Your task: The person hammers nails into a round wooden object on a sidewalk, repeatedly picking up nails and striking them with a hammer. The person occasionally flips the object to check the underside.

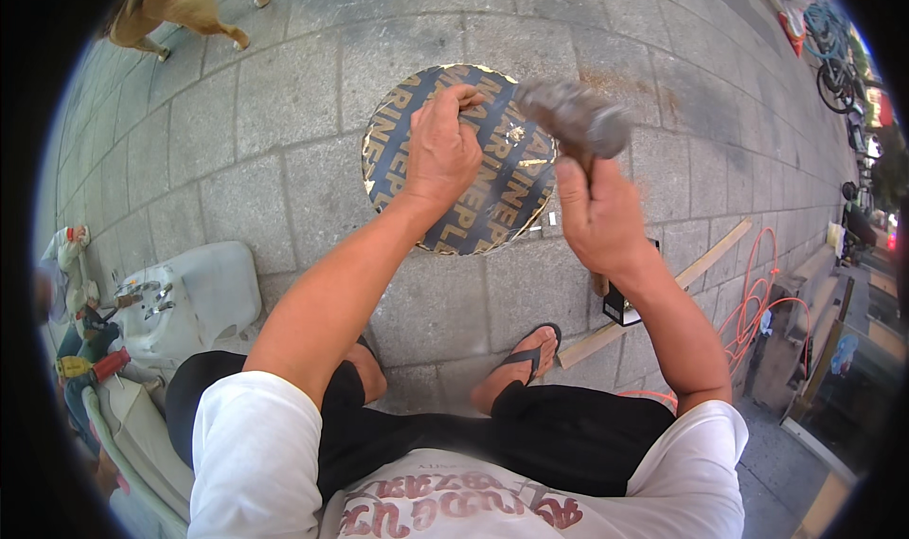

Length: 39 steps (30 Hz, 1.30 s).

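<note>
A round panel of dark film-faced plywood point(490, 191), printed with large tan lettering and chipped along its rim, lies on the paving in front of me. Over its upper middle is my left hand point(447, 141), fingers curled inward; whether it pinches something small is hidden. My right hand point(603, 216) grips the wooden handle of a heavy club hammer point(575, 116). The metal head, blurred, is raised by the panel's right edge. Pale splinters point(515, 135) show on the panel's face.
A wooden batten point(710, 255) and a black box point(619, 312) lie right, near an orange hose point(756, 290). Left stands a whitish plastic stool point(220, 290) bearing metal tools. A red-and-yellow tool point(92, 366) lies lower left. A dog point(177, 13) stands upper left; bicycles point(834, 77) are far right.
</note>
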### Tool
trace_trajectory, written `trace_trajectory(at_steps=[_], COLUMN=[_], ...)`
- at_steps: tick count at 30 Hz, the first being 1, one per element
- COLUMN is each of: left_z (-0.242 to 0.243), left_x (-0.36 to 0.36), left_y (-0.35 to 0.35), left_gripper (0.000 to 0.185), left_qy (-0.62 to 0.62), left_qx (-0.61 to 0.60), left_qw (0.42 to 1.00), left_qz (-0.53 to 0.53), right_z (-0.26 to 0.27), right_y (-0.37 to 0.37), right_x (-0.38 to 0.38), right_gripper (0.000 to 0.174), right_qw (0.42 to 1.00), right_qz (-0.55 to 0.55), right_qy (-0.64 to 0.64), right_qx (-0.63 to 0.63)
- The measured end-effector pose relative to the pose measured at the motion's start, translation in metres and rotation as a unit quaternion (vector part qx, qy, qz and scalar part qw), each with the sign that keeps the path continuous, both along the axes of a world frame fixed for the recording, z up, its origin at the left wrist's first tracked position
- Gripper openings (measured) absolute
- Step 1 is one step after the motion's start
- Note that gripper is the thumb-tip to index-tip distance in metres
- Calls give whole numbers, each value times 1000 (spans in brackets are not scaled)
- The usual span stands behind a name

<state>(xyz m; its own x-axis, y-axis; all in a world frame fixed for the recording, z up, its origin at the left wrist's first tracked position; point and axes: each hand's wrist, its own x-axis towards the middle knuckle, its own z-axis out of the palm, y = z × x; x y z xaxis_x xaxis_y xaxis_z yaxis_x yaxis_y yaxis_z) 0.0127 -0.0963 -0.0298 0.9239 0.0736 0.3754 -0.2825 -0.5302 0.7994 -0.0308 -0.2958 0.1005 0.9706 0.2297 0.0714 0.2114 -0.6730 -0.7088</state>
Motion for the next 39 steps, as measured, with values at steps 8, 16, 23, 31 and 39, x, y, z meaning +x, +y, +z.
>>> trace_trajectory(at_steps=[8,16,23,31,39], left_z=[3,0,4,-1,6], left_x=[0,1,2,2,3], left_y=[-1,-1,-1,-3,-1], left_gripper=[42,41,41,41,36], left_qy=[10,15,-16,-10,18], left_qx=[-7,-18,-1,-20,-10], left_qw=[1000,1000,1000,1000,1000], left_qz=[3,-9,8,10,9], right_z=[2,-14,12,3,-24], right_y=[-5,0,1,2,-21], right_x=[24,23,24,21,26], right_gripper=[40,38,39,40,48], right_qw=[992,966,991,990,961], right_qz=[-34,38,9,20,65], right_qy=[98,159,93,79,166], right_qx=[-69,-198,-100,-119,-214])
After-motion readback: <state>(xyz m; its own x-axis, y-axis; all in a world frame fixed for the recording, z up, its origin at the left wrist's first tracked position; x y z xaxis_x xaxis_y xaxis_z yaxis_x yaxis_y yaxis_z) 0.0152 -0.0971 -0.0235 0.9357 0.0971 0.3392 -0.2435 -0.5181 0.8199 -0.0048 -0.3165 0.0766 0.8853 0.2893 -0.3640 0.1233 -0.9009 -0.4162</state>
